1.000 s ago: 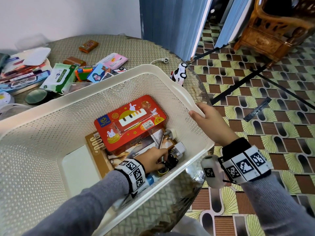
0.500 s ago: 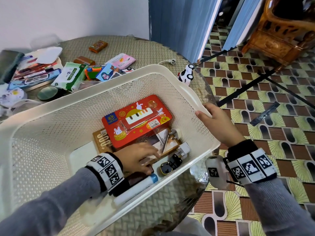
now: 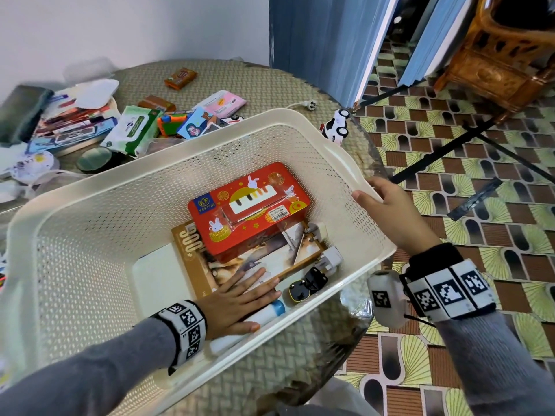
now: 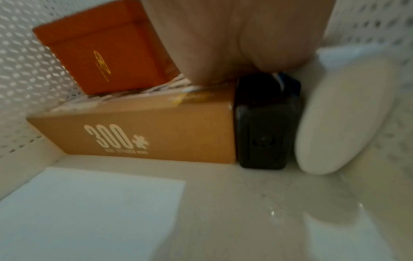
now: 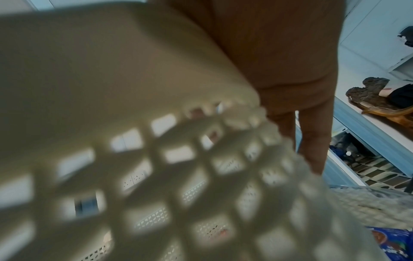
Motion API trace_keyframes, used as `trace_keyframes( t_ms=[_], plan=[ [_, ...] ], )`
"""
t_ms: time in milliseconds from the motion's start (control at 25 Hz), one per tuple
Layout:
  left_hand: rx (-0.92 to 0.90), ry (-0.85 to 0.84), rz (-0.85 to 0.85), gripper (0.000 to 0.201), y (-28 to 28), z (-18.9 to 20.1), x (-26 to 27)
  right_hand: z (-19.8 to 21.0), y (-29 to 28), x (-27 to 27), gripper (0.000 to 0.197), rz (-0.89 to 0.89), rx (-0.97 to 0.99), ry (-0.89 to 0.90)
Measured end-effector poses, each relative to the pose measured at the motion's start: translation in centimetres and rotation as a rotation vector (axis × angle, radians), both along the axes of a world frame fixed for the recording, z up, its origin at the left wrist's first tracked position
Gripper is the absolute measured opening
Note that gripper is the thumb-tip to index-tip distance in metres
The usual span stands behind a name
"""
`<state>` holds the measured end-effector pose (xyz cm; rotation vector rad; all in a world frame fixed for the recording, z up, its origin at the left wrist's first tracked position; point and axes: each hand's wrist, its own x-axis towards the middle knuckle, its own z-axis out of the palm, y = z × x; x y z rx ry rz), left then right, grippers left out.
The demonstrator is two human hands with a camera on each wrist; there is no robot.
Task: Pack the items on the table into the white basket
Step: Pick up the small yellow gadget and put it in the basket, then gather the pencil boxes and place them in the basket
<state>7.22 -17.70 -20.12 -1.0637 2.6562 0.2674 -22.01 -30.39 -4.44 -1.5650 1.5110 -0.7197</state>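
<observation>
The basket (image 3: 345, 151) is cream-white plastic, its walls perforated with a fine lattice of small holes. Inside, the tin (image 3: 249, 211) is red with white rabbits, a white piano keyboard and gold discs; the flat box (image 3: 192, 250) under it is tan with a white "300+". The plug (image 3: 303, 288) is black with a yellow edge, and the tube (image 3: 264, 315) is white with a blue cap. Both wristbands (image 3: 447, 292) carry black-and-white square markers over grey sleeves (image 3: 90, 382). The floor (image 3: 450, 163) has brown brick-like and yellow-green fan tiles.
</observation>
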Motion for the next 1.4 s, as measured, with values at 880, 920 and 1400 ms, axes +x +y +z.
trace_keyframes(
  t_ms=[880, 920, 1400],
  plan=[
    [-0.084, -0.025, 0.052, 0.058, -0.6, 0.3, -1.5, -0.6, -0.3, -0.2, 0.021, -0.035, -0.011, 0.027],
    [-0.081, -0.065, 0.039, 0.057, -0.4, 0.4, -1.4, -0.6, -0.3, -0.2, 0.022, -0.04, -0.009, 0.022],
    [0.375, -0.018, 0.15, 0.058, -2.4, 5.0, -2.8, 0.1, 1.3, 0.1, 0.015, -0.198, -0.254, 0.067]
  ],
)
